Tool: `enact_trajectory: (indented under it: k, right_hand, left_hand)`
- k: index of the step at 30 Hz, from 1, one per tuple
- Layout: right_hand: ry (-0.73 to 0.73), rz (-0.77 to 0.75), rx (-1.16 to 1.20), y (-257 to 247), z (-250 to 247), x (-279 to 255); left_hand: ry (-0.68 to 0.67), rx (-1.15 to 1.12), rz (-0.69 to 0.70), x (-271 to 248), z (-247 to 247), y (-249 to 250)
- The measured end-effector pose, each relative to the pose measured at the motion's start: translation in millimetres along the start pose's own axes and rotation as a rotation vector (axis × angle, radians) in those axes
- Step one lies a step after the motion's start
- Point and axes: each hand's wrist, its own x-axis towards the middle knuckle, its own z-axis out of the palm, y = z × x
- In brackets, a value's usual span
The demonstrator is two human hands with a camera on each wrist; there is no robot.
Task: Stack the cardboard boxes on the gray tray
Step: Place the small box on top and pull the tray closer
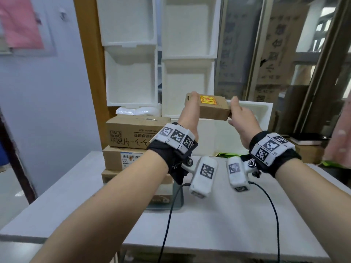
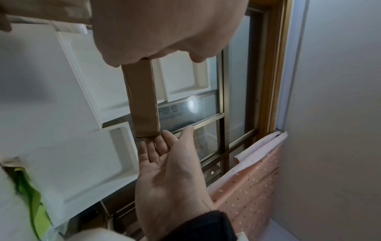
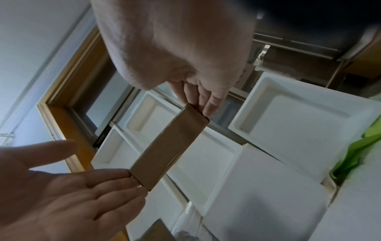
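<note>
A small cardboard box [image 1: 212, 109] with a yellow-red label hangs in the air above the table, held between my two hands. My left hand [image 1: 190, 114] presses its left end and my right hand [image 1: 243, 118] presses its right end. In the wrist views the box [image 2: 142, 97] [image 3: 169, 146] is touched at each end by straight fingertips, with both thumbs spread away. At the left, a stack of three cardboard boxes [image 1: 136, 131] stands on the gray tray [image 1: 176, 202], which my left forearm mostly hides.
White foam containers [image 1: 131, 21] are stacked against the window behind the boxes. A low foam box [image 1: 247, 114] sits under the held box. A green item [image 1: 228, 154] lies at the table's back. The white table [image 1: 209, 234] extends toward me. Black cables hang from both wrists.
</note>
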Motion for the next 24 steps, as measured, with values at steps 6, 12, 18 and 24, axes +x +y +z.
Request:
enact_trajectory:
  k: [6, 12, 18, 24]
  right_hand:
    - [-0.047, -0.057, 0.036, -40, 26, -36]
    - [-0.112, -0.097, 0.045, -60, 71, -62]
    - [-0.161, -0.107, 0.023, -68, 113, -74]
    - [-0.198, -0.108, -0.007, -69, 136, -74]
  left_hand:
    - [0.019, 0.052, 0.086, -17, -44, 25]
    - [0.065, 0.096, 0.089, -25, -107, 39]
    - [0.134, 0.112, 0.091, -17, -164, 43]
    - [0.149, 0.136, 0.063, -9, -189, 44]
